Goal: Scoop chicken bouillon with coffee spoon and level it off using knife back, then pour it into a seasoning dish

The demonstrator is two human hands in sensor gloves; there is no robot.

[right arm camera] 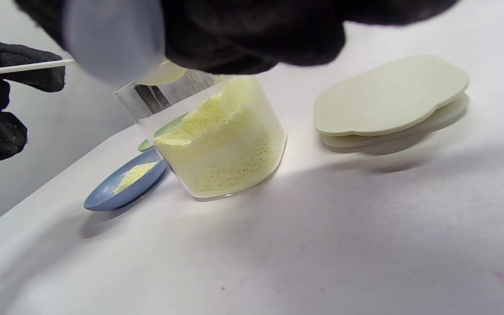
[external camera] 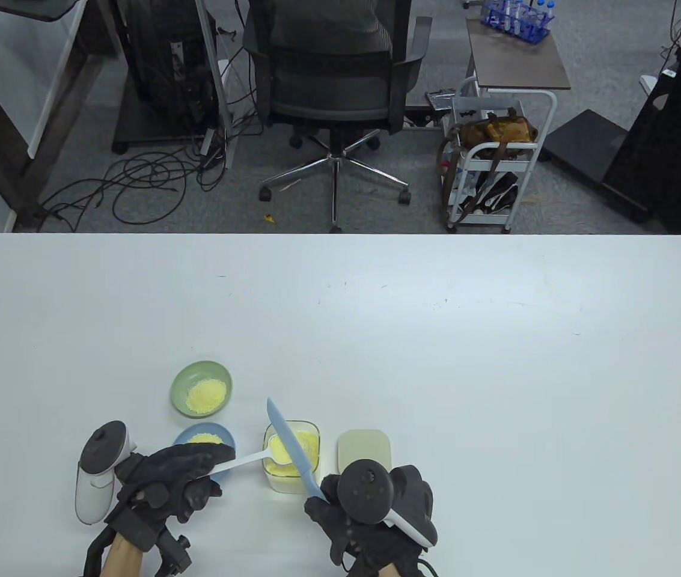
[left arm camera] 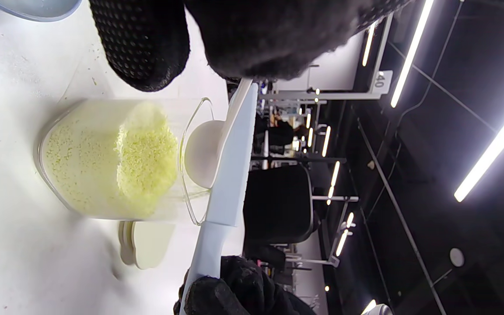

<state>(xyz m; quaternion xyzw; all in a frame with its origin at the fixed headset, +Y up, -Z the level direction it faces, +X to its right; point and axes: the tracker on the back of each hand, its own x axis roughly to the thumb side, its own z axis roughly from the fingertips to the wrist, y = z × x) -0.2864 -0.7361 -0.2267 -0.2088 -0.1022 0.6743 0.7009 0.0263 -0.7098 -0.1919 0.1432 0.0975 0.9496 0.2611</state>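
A clear container (external camera: 307,466) of yellow chicken bouillon stands near the table's front edge. My left hand (external camera: 211,467) pinches the handle of a white coffee spoon (external camera: 245,460), and its heaped bowl hangs over the container. My right hand (external camera: 333,500) grips the handle of a pale blue knife (external camera: 288,442), whose blade lies across the top of the spoon bowl. In the left wrist view the blade (left arm camera: 234,162) rests against the spoon bowl (left arm camera: 199,153) above the container (left arm camera: 112,162). A blue dish (external camera: 199,434) and a green dish (external camera: 187,378) each hold some bouillon.
The container's cream lid (external camera: 364,448) lies on the table just right of it, also the lid (right arm camera: 387,100) in the right wrist view. The blue dish (right arm camera: 125,186) sits partly under my left hand. An office chair (external camera: 334,72) stands beyond the table's far edge.
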